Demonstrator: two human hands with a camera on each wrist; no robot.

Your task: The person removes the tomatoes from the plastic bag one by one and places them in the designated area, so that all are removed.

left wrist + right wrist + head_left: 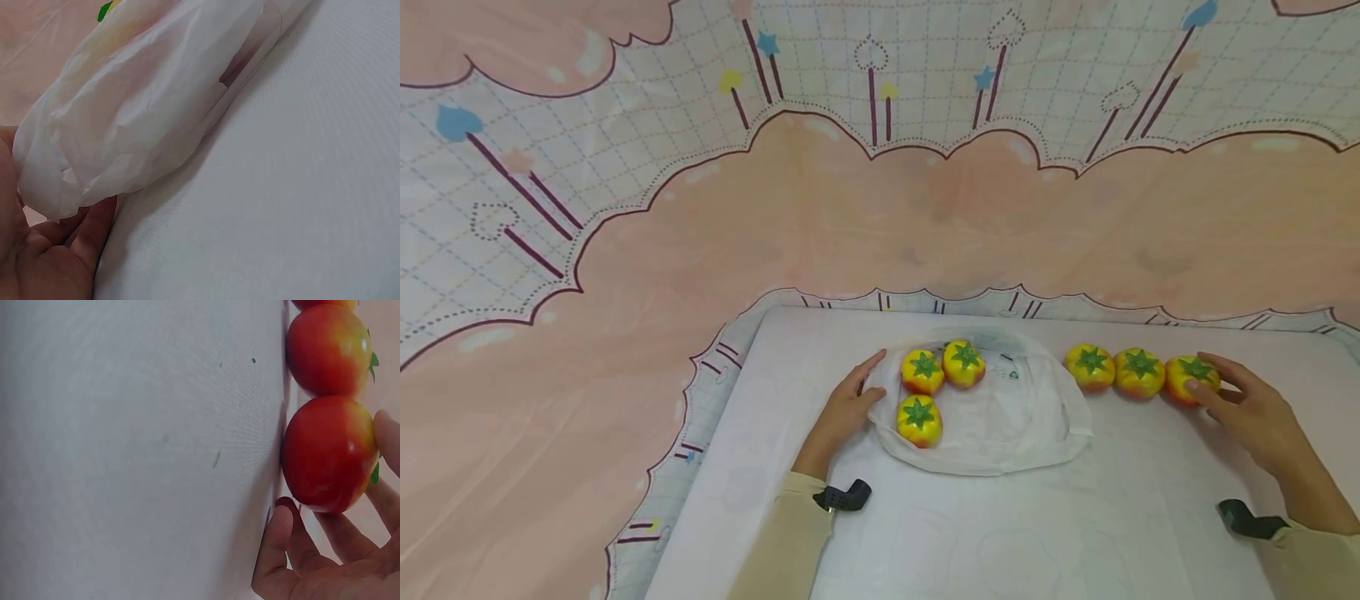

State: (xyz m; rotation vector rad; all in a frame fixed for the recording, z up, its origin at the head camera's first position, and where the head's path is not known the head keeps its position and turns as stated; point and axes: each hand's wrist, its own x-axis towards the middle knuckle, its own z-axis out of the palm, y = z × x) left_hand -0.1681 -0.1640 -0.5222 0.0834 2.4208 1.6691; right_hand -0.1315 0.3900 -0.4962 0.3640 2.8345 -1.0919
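At the right, my right hand [1255, 412] grips the end toy tomato [1189, 380], with the thumb on its top and fingers round its far side. It is yellow above and red below, with a green star-shaped leaf; the right wrist view shows its red side. Two matching toy tomatoes [1139, 373] sit in a row left of it. A white plastic bag [1000, 457] lies spread in the middle, with three more toy tomatoes [919, 420] on its left part. My left hand [844, 412] touches the bag's left rim, fingers extended; the bag partly hides them in the left wrist view.
A white-covered table [970, 533] carries everything. Behind it and to the left hangs a pink and white patterned cloth [880, 225]. Black wrist cameras [844, 497] are strapped at both sleeves.
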